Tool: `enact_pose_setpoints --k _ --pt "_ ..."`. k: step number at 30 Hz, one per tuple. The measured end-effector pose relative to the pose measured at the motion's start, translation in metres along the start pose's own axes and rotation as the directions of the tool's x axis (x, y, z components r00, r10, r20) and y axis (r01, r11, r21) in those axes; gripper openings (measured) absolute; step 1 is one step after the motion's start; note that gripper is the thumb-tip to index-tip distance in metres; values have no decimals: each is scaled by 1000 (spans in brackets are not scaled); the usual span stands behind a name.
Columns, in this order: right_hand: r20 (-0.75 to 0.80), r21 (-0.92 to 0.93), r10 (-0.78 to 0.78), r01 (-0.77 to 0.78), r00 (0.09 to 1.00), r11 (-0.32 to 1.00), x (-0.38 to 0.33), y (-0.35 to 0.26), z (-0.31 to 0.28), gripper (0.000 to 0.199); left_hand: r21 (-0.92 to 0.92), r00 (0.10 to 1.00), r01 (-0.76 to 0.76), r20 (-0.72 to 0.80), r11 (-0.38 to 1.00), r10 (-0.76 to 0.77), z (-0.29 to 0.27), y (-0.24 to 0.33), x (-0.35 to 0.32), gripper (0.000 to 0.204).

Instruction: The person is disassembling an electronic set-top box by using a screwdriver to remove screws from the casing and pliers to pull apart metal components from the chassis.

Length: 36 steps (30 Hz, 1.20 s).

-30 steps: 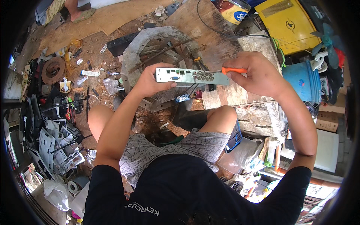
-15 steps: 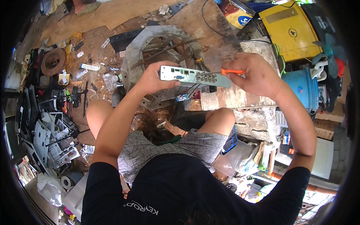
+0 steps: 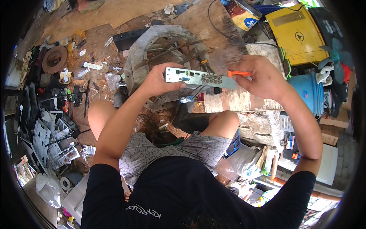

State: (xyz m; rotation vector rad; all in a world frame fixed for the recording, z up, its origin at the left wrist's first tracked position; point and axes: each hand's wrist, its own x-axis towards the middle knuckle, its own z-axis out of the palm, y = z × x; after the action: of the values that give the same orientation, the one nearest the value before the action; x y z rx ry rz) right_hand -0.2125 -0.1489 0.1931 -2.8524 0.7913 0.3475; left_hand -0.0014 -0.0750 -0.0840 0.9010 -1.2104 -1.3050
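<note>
My left hand [image 3: 161, 80] grips one end of a slim light-grey metal electronics box [image 3: 177, 79], thumb along its lower edge. Its port panel faces me, with a blue video socket, smaller sockets and a cluster of round metal connectors [image 3: 212, 79] toward the right. In my right hand [image 3: 263, 76] is a screwdriver with an orange handle [image 3: 239, 73]. The shaft points left and its tip is at the round connectors; I cannot tell exactly where it touches. The box is held up in the air above my knees.
Beyond the box stands an octagonal metal frame [image 3: 139, 53] with rods and tools inside. A yellow case [image 3: 295, 36] and a blue bucket [image 3: 305, 91] are at the right, beside a worn block [image 3: 251, 126]. Scrap metal panels [image 3: 42, 141] pile up at the left.
The box and both hands have shifted very slightly to the right. The screwdriver stays at the round connectors, and both grips are the same.
</note>
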Motion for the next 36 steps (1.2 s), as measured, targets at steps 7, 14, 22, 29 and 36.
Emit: enact_pose_setpoints --k 7,14,22,29,36 --pt "-30 10 -2 2 1000 1000 -1 3 3 18 -31 1000 -5 -28 999 5 2 2 0 57" --pt "-10 15 -9 9 1000 1000 -1 4 3 18 -41 999 -16 -31 999 15 3 3 -1 57" --pt "120 -166 -139 158 983 974 12 -6 -4 19 -52 1000 0 -27 999 -2 5 0 1 57" --pt "715 -142 265 -236 647 961 60 -14 -26 35 -48 998 -35 -46 998 33 5 -1 -1 55" --pt "592 -152 456 -464 665 873 60 -28 -16 33 -37 998 17 -54 999 -19 5 4 -3 54"
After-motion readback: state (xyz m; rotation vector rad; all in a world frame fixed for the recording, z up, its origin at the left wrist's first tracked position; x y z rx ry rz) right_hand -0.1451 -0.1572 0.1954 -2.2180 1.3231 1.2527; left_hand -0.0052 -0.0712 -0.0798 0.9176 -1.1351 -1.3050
